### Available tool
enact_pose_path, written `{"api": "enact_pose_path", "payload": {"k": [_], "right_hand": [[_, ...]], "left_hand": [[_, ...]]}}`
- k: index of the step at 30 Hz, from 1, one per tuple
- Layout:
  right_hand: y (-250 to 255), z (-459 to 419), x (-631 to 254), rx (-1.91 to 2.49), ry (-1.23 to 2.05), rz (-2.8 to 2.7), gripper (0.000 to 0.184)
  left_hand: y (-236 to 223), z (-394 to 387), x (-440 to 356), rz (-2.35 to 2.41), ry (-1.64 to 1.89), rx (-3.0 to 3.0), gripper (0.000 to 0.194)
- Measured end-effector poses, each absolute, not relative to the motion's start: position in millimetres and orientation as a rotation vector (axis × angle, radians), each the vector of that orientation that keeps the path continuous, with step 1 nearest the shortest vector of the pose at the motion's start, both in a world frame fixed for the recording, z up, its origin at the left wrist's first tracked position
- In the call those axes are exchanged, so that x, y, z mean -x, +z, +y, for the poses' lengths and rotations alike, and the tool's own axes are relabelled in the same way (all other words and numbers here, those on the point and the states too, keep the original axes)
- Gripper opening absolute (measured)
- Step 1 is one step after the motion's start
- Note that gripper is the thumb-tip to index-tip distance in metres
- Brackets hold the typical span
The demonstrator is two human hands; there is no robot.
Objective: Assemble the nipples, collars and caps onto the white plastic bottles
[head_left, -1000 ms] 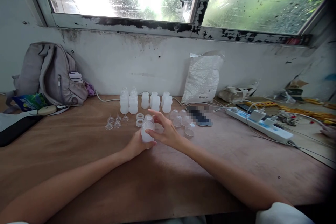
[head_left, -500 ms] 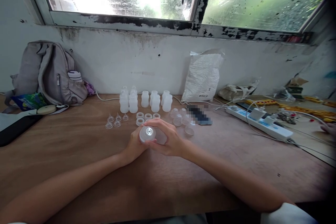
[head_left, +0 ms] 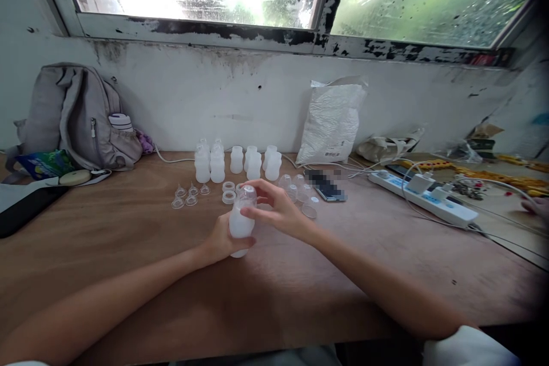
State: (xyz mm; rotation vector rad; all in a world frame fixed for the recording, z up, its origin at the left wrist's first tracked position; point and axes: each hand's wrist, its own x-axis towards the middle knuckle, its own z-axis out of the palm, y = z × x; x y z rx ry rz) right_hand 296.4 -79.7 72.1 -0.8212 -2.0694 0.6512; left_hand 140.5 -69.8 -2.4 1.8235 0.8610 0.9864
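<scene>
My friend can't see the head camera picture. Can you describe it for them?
A person's left hand holds a cloudy white bottle while the right hand is at its clear top. On the brown table ahead are more white bottles, small clear teats and pale rings. A gray backpack sits far left.

A backpack (head_left: 81, 120) sits on the far left of the desk (head_left: 278, 297), standing bottles (head_left: 253, 167) at far middle, a mailer bag (head_left: 332, 122) to their right. Nearer, left to right, lie teats (head_left: 177, 203), rings (head_left: 229, 201), caps (head_left: 293, 192), a phone (head_left: 329, 187) and a power strip (head_left: 422, 200). Nearer still is the held bottle (head_left: 241, 223).
</scene>
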Motion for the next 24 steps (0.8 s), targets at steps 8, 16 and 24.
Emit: {"api": "enact_pose_path", "payload": {"k": [8, 16, 24], "right_hand": [[95.7, -62.3, -333.1, 0.909, 0.838, -2.389, 0.029], [86.0, -39.2, -355.7, 0.97, 1.213, -2.383, 0.031], [66.3, -30.9, -350.7, 1.043, 1.748, -1.936, 0.035]], "left_hand": [[2.9, -69.7, -144.4, 1.029, 1.053, -1.97, 0.04], [3.0, -71.0, -141.2, 0.955, 1.264, -1.799, 0.034], [1.5, -57.4, -138.9, 0.975, 1.449, -1.374, 0.017]]}}
